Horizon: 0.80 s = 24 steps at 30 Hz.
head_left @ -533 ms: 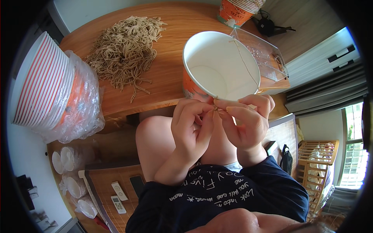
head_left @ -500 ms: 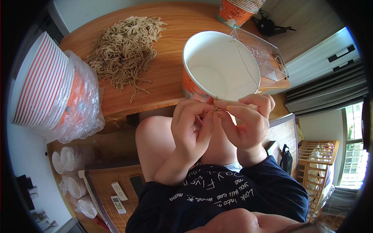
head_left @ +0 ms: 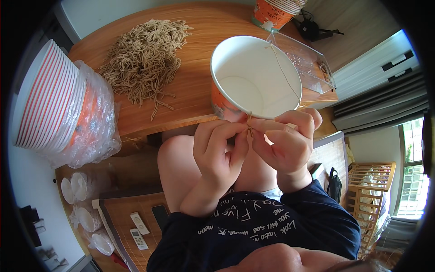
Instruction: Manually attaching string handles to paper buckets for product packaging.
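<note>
- With left hand (head_left: pixel 220 147) and right hand (head_left: pixel 285 144), pinching thin tan string (head_left: pixel 249 130) in fingertips, just outside near rim of bucket (head_left: pixel 230 63).
- White inside bucket, orange outside, at edge of table (head_left: pixel 181 99).

So the bucket (head_left: pixel 244 65) is a big round one, plain white inside with orange print outside, sitting at the near edge of the wooden surface (head_left: pixel 195 72). Mouth faces up, can't really tell if it's leaning. The string (head_left: pixel 284 74) is thin and tan, meets the far rim, then curves loosely across the right side of the mouth. There's more tan string at the near rim, pinched tight just outside it. Stretch in between is hidden.
</note>
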Motion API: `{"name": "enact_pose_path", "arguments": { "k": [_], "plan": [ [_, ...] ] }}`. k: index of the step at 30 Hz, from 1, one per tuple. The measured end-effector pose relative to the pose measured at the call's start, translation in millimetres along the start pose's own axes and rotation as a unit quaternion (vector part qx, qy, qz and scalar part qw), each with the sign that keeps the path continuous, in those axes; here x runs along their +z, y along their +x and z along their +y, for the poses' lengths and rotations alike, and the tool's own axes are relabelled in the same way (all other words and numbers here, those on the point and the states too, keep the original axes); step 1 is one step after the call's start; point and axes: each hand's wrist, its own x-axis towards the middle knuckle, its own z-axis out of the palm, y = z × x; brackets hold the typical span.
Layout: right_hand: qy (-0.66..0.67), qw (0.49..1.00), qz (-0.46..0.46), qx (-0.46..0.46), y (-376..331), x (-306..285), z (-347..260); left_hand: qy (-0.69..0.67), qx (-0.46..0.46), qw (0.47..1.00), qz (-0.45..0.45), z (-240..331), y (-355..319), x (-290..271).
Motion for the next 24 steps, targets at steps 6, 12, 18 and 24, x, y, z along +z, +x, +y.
{"name": "enact_pose_path", "arguments": {
  "k": [6, 12, 18, 24],
  "plan": [
    [-0.021, 0.999, -0.004, 0.026, -1.2, 3.8, -2.2, -0.021, -0.016, 1.0, 0.005, 1.6, 0.3, 1.1],
    [0.014, 0.999, -0.001, 0.039, -4.8, 6.9, 1.9, -0.115, -0.096, 0.989, 0.004, -1.0, 0.7, 3.6],
    [0.03, 0.999, -0.003, 0.016, -6.4, 3.2, 4.5, -0.078, -0.038, 0.996, 0.01, -3.4, 0.8, 3.3],
    [0.025, 0.999, -0.008, 0.04, -2.7, 2.1, 1.0, -0.054, -0.058, 0.997, 0.009, 2.9, -0.3, 1.0]
  ]
}}
